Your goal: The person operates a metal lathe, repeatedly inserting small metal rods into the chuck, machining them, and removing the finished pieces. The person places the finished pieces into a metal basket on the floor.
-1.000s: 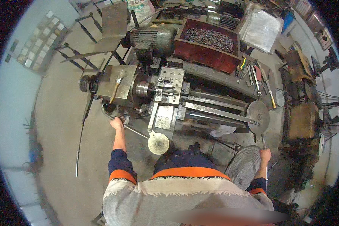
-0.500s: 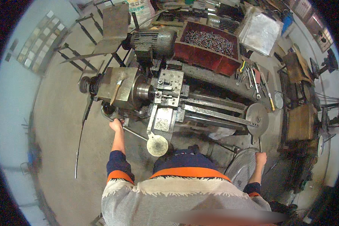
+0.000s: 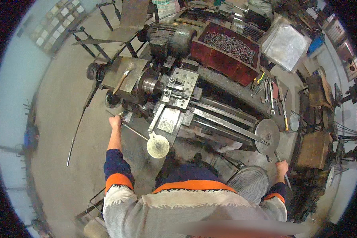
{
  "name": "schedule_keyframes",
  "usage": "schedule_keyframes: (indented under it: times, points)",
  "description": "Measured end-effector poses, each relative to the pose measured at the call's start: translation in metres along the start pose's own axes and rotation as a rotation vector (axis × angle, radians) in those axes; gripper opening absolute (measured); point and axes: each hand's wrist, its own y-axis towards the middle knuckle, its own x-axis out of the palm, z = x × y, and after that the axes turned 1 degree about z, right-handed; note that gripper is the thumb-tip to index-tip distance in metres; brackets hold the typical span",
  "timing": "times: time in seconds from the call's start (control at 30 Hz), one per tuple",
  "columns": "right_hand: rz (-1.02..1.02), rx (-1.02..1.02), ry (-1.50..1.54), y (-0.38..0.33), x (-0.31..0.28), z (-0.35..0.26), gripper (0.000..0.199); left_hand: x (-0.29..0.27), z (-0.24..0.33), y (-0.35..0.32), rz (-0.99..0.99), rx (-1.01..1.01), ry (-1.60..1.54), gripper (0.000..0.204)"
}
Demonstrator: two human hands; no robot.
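Note:
In front of me stands a small metal lathe (image 3: 178,89) with a cylindrical spindle nose (image 3: 150,85) and a tool block on its carriage. My left hand (image 3: 115,121) is closed round a slim metal rod (image 3: 135,131) on the machine's near left side; the rod runs toward a pale round disc (image 3: 158,146). Far to the right, my right hand (image 3: 281,167) grips a metal lever (image 3: 277,156) below a larger grey disc (image 3: 267,137) at the bed's end. Both arms are spread wide. A brush (image 3: 123,80) lies on the headstock cover.
Behind the lathe are an electric motor (image 3: 170,39) and a dark red bin (image 3: 226,59) full of small metal parts. Wrenches (image 3: 272,99) and other hand tools lie to its right. A round woven-looking seat (image 3: 248,183) is beside me. Long bar (image 3: 80,123) slants down at left.
The view has turned, so the lathe looks more tilted. My right hand and its lever have swung outward to the right. My left hand stays on the rod, slightly farther from the carriage.

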Motion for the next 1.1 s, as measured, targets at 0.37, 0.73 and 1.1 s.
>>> schedule_keyframes:
  times: [0.37,0.73,1.1]
  points:
    - [-0.119,0.263,0.139,-0.084,-0.01,-0.042,0.038,-0.074,-0.005,-0.086,0.346,-0.367,-0.529,0.007]
    - [-0.126,0.329,0.17,-0.106,-0.019,-0.067,0.04,-0.068,-0.012,-0.065,0.41,-0.356,-0.421,0.007]
    - [-0.031,0.158,0.101,-0.039,-0.032,-0.023,0.036,-0.09,0.005,-0.102,0.328,-0.328,-0.406,0.014]
